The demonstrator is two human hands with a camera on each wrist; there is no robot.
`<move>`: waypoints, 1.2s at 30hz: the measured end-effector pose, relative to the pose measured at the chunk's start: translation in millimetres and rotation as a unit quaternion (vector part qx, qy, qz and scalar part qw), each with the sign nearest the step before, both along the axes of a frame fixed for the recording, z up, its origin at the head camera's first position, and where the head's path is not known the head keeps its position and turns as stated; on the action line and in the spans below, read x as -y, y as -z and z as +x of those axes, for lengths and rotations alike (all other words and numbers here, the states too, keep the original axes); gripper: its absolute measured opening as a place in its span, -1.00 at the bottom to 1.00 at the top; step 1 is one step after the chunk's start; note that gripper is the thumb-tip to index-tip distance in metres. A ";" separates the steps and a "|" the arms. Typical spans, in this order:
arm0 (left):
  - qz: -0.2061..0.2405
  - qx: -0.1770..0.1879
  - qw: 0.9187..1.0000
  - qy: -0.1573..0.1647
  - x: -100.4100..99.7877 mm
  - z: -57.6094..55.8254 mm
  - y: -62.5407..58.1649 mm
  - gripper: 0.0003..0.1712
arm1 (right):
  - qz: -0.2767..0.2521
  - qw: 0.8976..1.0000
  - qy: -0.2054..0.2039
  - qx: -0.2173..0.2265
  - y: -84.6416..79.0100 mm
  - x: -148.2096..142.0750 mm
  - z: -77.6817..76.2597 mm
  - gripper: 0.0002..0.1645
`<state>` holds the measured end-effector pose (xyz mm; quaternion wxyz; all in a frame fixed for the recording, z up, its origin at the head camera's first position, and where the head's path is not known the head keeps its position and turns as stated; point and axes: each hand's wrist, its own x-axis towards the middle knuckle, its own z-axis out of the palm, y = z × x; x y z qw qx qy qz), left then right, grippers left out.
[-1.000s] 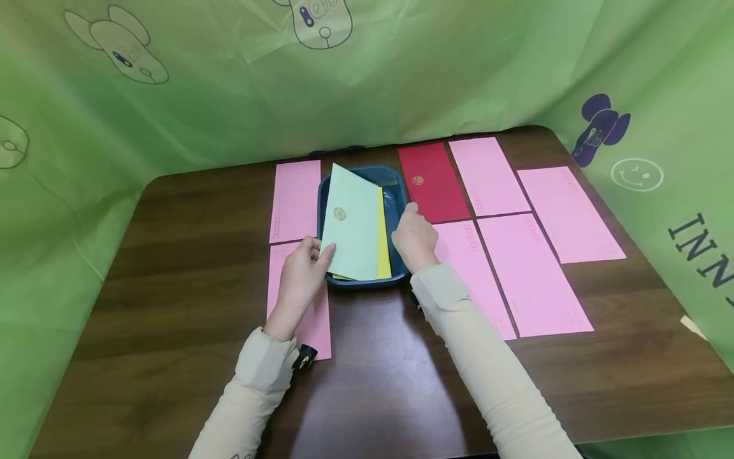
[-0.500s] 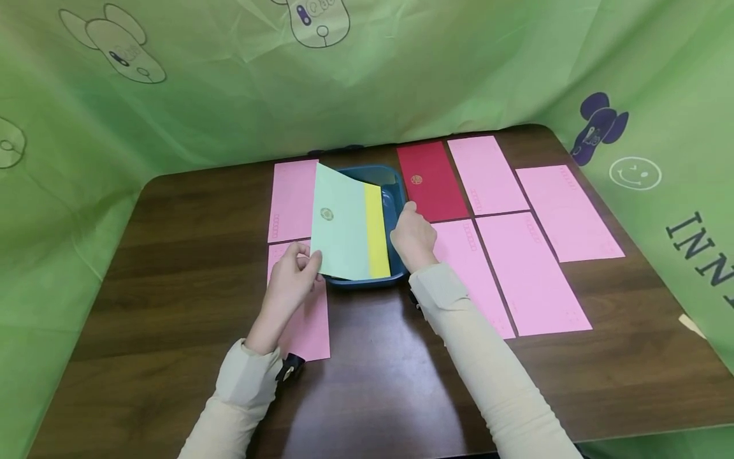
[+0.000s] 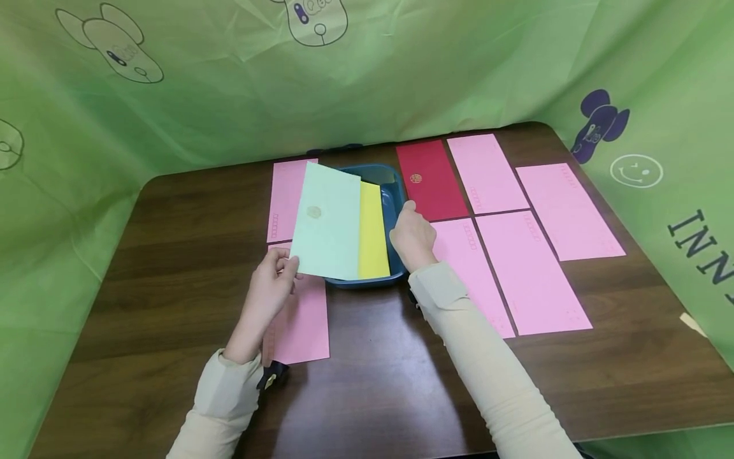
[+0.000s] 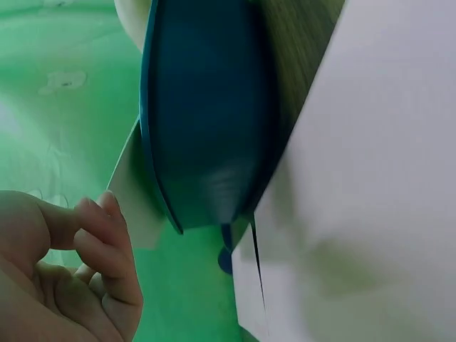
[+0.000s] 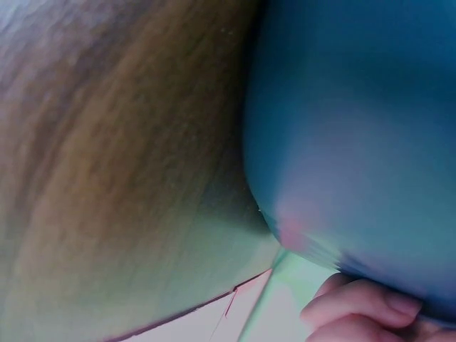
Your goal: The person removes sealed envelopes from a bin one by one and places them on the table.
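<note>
My left hand (image 3: 266,287) pinches a light green envelope (image 3: 329,223) by its lower left corner, between thumb and fingers. That envelope has a small round emblem and slants over the left edge of a blue plastic basin (image 3: 375,168). Beneath it, a yellow envelope (image 3: 374,229) shows inside the basin. My right hand (image 3: 414,236) grips the basin's right rim. The right wrist view has curled fingers (image 5: 363,310) at the blue wall. In the left wrist view, the pinched green corner (image 4: 135,199) stands out past the basin rim.
Pink envelopes lie flat on the brown wooden table (image 3: 172,287): two at left, such as the near one (image 3: 304,319), and several at right, such as the far one (image 3: 487,172). A red envelope (image 3: 432,178) lies right of the basin. A green curtain (image 3: 367,89) surrounds the table.
My left hand has moved left with the light green envelope, sliding it off the yellow one, which now shows a wider strip. My right hand has stayed at the basin's rim.
</note>
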<state>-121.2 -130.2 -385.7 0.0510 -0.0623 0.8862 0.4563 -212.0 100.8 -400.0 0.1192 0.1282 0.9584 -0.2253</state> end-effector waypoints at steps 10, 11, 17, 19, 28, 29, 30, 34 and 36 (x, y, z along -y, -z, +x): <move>-0.005 -0.012 0.999 -0.029 29.4 -7.2 -0.1 -0.66 | 0.002 1.000 0.000 0.003 -0.3 0.8 -0.2 -0.28; -0.002 -0.012 0.999 -0.033 32.0 -7.7 -0.3 -0.66 | 0.003 1.000 -0.001 0.004 -0.5 0.8 -0.3 -0.29; 0.029 0.007 0.998 -0.057 46.0 -11.3 -2.9 -0.60 | 0.006 1.000 0.001 0.009 -0.5 0.5 -1.1 -0.23; 0.046 0.021 0.997 -0.064 51.7 -12.9 -4.2 -0.57 | 0.005 1.000 0.002 0.013 -0.4 0.4 -1.5 -0.20; 0.048 0.061 0.994 -0.082 90.1 -22.5 -0.6 -0.48 | 0.008 1.000 -0.003 0.016 1.2 0.0 -3.0 -0.17; 0.047 0.066 0.993 -0.085 93.5 -23.3 0.7 -0.48 | 0.008 1.000 -0.002 0.015 1.3 -0.1 -3.0 -0.18; 0.048 0.070 0.992 -0.089 96.3 -24.2 2.2 -0.48 | 0.008 1.000 -0.001 0.014 1.1 -0.5 -3.0 -0.19; 0.061 0.094 0.987 -0.114 105.0 -28.0 10.3 -0.48 | 0.007 1.000 0.000 0.011 1.2 -1.3 -3.0 -0.21; 0.067 0.109 0.984 -0.126 109.6 -30.2 14.8 -0.46 | 0.007 1.000 -0.002 0.011 1.5 -1.3 -2.6 -0.20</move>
